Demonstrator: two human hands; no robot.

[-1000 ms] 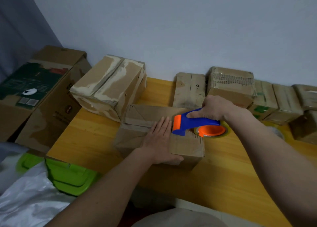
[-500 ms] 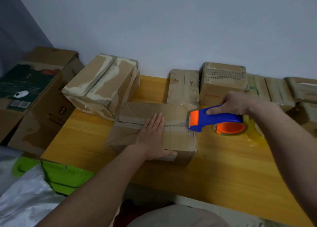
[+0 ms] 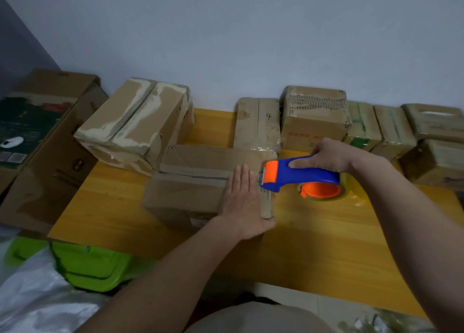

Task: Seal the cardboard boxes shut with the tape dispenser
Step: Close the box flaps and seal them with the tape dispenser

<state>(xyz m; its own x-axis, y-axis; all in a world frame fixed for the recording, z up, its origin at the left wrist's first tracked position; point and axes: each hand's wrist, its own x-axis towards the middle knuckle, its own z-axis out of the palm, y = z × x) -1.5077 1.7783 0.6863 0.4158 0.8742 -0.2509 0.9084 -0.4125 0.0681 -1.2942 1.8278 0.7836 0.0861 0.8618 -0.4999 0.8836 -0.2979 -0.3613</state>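
A flat brown cardboard box (image 3: 190, 182) lies on the yellow wooden table (image 3: 313, 237) in front of me. My left hand (image 3: 244, 202) lies flat on the box's right end, fingers straight, thumb over the near right edge. My right hand (image 3: 326, 155) grips the blue handle of the tape dispenser (image 3: 298, 175), whose orange toothed head sits at the box's right edge beside my left fingertips. The orange-cored tape roll (image 3: 321, 190) hangs just off the box over the table.
Several taped cardboard boxes (image 3: 313, 116) line the wall behind. A larger worn box (image 3: 135, 124) sits at the back left, a big carton (image 3: 47, 141) stands left of the table. A green plastic bin (image 3: 88, 265) and white plastic sheet (image 3: 37, 305) lie at bottom left.
The dispenser was drawn right across the box top to its right edge. My left hand has slid right along the box top, closing up to the dispenser head.
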